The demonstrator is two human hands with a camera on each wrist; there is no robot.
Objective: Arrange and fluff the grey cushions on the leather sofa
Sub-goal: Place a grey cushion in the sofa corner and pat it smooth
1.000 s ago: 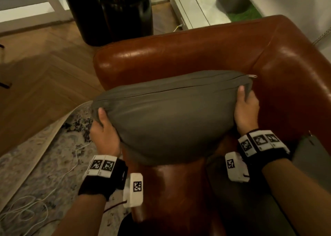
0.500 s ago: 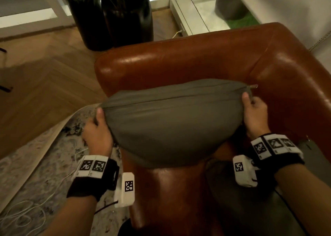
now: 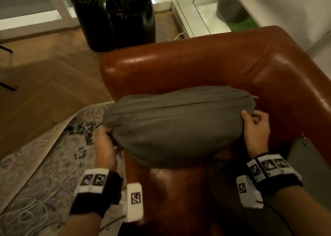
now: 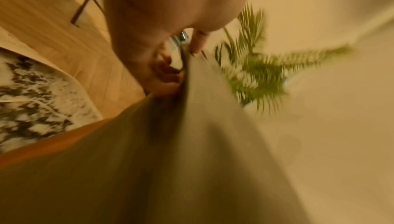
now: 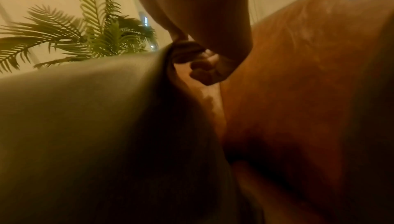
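A plump grey cushion (image 3: 172, 126) with a zip along its top edge stands in the corner of the brown leather sofa (image 3: 197, 65), against the armrest. My left hand (image 3: 105, 142) grips its left end, fingers curled into the fabric (image 4: 192, 126). My right hand (image 3: 254, 123) pinches the right corner near the zip pull, with the grey cloth (image 5: 85, 109) bunched between thumb and fingers. A second grey cushion (image 3: 311, 164) lies partly in view on the seat at the right, beyond my right wrist.
Two tall black planters (image 3: 121, 21) with palm fronds stand behind the armrest. A patterned rug (image 3: 44, 164) with a loose white cable (image 3: 26, 210) lies on the wood floor at the left. A white wall (image 3: 295, 6) rises behind the sofa back.
The cushion has come lower and nearer to me on the sofa. Both hands slid down its ends, and the left hand now curls in under the left end.
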